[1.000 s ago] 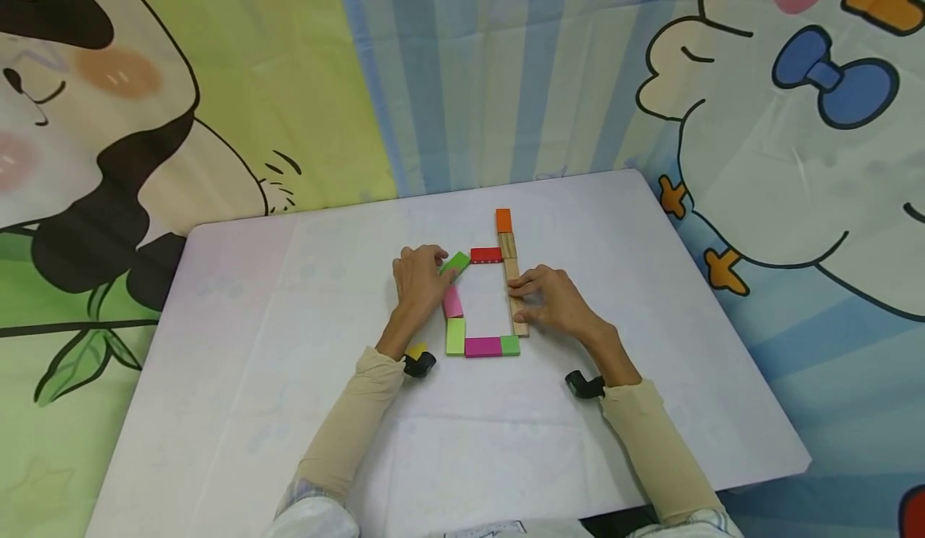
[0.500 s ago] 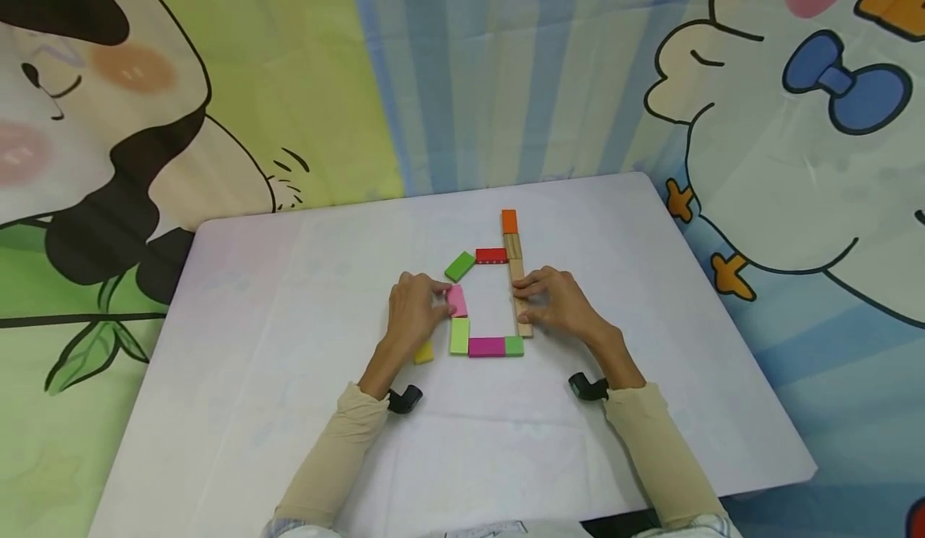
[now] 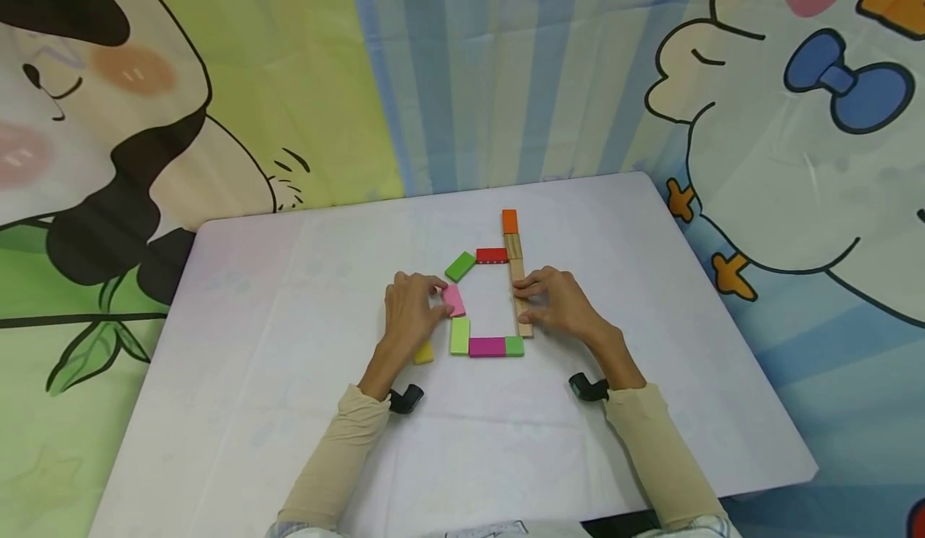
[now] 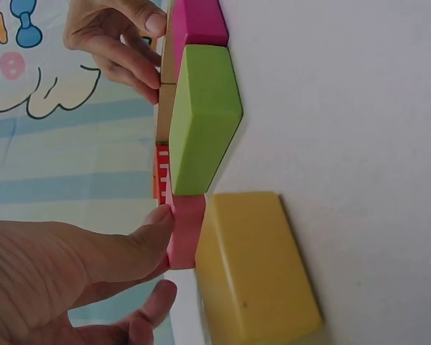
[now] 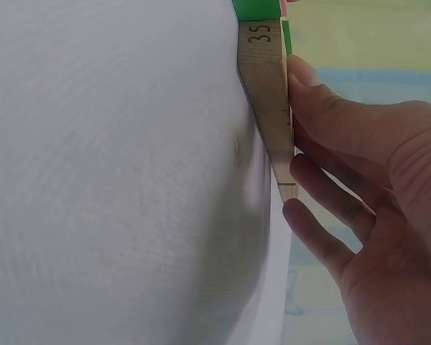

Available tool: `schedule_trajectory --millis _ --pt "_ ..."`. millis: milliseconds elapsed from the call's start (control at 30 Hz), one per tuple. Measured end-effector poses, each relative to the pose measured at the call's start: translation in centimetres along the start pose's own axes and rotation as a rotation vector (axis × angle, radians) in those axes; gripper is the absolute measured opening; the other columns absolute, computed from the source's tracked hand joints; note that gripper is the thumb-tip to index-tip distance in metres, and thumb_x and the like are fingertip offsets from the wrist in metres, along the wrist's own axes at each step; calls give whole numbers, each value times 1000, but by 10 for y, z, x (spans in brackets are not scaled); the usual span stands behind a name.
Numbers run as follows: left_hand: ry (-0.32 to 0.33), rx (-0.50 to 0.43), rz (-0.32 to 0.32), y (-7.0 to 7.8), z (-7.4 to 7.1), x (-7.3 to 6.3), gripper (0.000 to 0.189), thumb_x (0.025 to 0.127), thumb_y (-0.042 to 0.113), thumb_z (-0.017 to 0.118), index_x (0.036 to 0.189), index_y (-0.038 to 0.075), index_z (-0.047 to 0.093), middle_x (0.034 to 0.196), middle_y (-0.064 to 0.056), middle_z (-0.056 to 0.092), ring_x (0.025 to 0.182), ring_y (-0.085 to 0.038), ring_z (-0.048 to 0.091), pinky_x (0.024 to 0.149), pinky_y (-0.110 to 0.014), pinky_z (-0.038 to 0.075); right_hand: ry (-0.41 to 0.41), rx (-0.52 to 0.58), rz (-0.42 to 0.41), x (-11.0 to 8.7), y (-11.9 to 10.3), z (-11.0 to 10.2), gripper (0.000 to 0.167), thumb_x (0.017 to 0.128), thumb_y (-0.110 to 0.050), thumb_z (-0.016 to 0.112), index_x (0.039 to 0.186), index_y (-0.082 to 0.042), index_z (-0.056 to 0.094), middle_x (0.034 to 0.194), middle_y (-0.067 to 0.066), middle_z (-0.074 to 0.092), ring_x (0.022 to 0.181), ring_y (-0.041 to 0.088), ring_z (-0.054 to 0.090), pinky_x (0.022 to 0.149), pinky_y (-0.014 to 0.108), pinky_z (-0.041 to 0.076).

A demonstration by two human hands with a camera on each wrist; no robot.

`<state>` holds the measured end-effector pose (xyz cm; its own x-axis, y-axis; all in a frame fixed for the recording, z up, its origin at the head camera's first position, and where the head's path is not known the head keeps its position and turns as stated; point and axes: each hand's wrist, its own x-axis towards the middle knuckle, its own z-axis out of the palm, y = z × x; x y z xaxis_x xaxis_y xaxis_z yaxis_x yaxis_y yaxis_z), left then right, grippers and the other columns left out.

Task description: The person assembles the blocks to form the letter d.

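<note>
My left hand [image 3: 410, 309] pinches the pink block [image 3: 454, 300] between thumb and forefinger. The block leans a little left above a lime block [image 3: 459, 336]. On the opposite side of the ring of blocks, my right hand [image 3: 560, 305] holds a plain wooden block [image 5: 264, 79] marked 35, thumb and fingertips along its edge. Its column runs up through more wood to an orange block [image 3: 509, 222] at the far end. A red block [image 3: 491, 256] meets this column from the left. A tilted green block [image 3: 459, 266] lies beside the red one.
A magenta block [image 3: 487, 347] and a small green block [image 3: 514, 346] form the near side of the ring. Outside it, a yellow block [image 4: 255, 269] lies close by my left hand. White cloth covers the table [image 3: 289, 321], whose back edge meets a cartoon-printed curtain [image 3: 462, 80].
My left hand has left the green block and come nearer to grip the pink one, which has since shifted slightly left and tilted. My right hand stays on the wooden block.
</note>
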<state>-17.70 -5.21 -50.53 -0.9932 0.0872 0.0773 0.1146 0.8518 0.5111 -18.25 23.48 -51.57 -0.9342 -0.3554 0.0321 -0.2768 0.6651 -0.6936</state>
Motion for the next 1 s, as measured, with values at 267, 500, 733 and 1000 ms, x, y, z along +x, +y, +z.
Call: schedule_trajectory --millis 267,500,733,1000 --pt "-5 -11 10 -1 0 2 36 89 18 92 123 11 83 104 -10 77 93 -27 51 82 -37 35 -1 4 8 0 2 1 46 80 -8 97 123 -4 82 136 7 78 132 32 65 116 55 51" --pt "-15 -20 16 -1 0 2 36 90 18 91 124 11 82 105 -10 77 92 -26 50 82 -38 34 3 5 5 1 3 1 46 80 -8 97 123 -5 82 136 7 78 132 32 65 117 54 51" --pt "-17 -18 1 0 0 4 37 89 19 93 124 12 82 104 -10 77 90 -26 49 82 -38 33 -4 2 3 3 4 1 46 80 -8 97 123 -5 82 136 7 78 132 32 65 117 55 50" --pt "29 -67 50 0 -8 -8 37 92 14 88 128 13 81 108 -8 77 95 -26 53 82 -36 39 -3 8 10 1 1 -1 46 80 -9 98 123 -5 82 137 8 78 133 33 65 118 56 50"
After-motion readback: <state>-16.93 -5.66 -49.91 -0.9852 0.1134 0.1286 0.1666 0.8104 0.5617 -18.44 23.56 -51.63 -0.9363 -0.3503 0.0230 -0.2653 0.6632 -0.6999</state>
